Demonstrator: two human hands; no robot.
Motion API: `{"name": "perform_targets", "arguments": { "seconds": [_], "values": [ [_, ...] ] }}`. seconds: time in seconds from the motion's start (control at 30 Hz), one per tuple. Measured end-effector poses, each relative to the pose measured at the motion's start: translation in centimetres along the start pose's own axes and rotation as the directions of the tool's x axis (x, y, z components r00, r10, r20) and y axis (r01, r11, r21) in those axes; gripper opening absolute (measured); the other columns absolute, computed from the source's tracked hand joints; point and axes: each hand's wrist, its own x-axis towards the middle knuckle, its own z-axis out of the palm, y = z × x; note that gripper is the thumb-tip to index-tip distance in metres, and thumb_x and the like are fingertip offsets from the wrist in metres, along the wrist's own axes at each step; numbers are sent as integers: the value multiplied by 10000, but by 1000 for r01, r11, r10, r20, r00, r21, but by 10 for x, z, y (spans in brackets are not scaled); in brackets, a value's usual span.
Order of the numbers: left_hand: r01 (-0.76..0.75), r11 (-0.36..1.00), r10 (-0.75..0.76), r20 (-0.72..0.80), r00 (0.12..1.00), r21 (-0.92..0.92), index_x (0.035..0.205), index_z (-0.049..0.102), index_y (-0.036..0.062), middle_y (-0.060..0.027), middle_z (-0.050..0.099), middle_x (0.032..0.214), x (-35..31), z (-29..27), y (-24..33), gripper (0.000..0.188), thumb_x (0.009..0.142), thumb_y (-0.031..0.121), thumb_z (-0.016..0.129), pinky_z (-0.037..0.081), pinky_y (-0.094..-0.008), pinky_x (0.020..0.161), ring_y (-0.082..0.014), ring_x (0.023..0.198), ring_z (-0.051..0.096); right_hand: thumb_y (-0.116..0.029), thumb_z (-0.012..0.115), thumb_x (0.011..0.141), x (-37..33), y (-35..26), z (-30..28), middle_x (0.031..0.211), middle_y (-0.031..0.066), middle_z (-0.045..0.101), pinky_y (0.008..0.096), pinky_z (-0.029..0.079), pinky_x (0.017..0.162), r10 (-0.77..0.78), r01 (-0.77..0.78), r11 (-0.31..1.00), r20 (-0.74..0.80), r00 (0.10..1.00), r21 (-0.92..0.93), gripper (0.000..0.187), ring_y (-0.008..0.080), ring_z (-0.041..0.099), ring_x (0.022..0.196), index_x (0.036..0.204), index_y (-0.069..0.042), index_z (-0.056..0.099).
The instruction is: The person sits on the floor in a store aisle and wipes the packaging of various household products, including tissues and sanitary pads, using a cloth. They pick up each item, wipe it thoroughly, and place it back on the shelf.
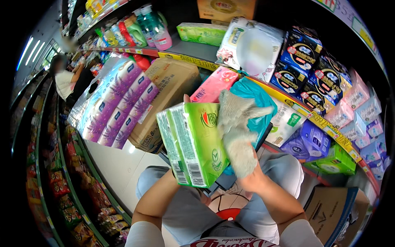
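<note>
A green plastic-wrapped pack of tissues is tilted in front of me, its barcoded end facing left. My left hand grips it from behind; only a fingertip shows above its upper edge, and the pack hides the rest. At the pack's right side my right hand is closed on a grey fluffy cloth, which covers most of its fingers. The cloth lies against the pack's edge. Just behind are a teal plastic bag and a pink tissue pack.
A brown carton and a purple toilet-roll bundle stand at the left. Shelves hold white packs, black packs and bottles. An open carton sits at lower right. Another person is far left.
</note>
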Motion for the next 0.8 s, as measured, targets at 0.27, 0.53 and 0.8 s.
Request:
{"name": "perform_targets", "arguments": {
  "seconds": [0.27, 0.53, 0.8],
  "values": [
    [164, 928, -136, 106, 985, -336, 1497, 202, 165, -90, 271, 1520, -10, 6, 9, 919, 793, 518, 677, 182, -507, 1131, -288, 1398, 240, -353, 633, 867, 33, -27, -25, 1326, 266, 424, 597, 202, 1092, -188, 171, 965, -68, 980, -196, 348, 465, 347, 1303, 896, -9, 595],
    [416, 712, -295, 297, 908, -565, 1515, 167, 205, -92, 201, 1558, -9, -27, 17, 917, 814, 605, 603, 149, -551, 1133, -317, 1426, 175, -362, 586, 934, 40, 21, -32, 1258, 22, 562, 341, 423, 979, 810, -322, 223, 9, 587, 920, 488, 170, 527, 1162, 1352, -132, 477],
    [658, 483, -338, 570, 749, -578, 1520, 152, 88, -163, 256, 1536, 10, -55, 61, 881, 892, 542, 569, 232, -441, 1152, -290, 1411, 274, -304, 646, 903, 35, 63, -84, 1152, 42, 635, 293, 514, 843, 751, -143, 506, -353, 558, 851, 422, 133, 628, 971, 1237, -56, 576]
  ]
}}
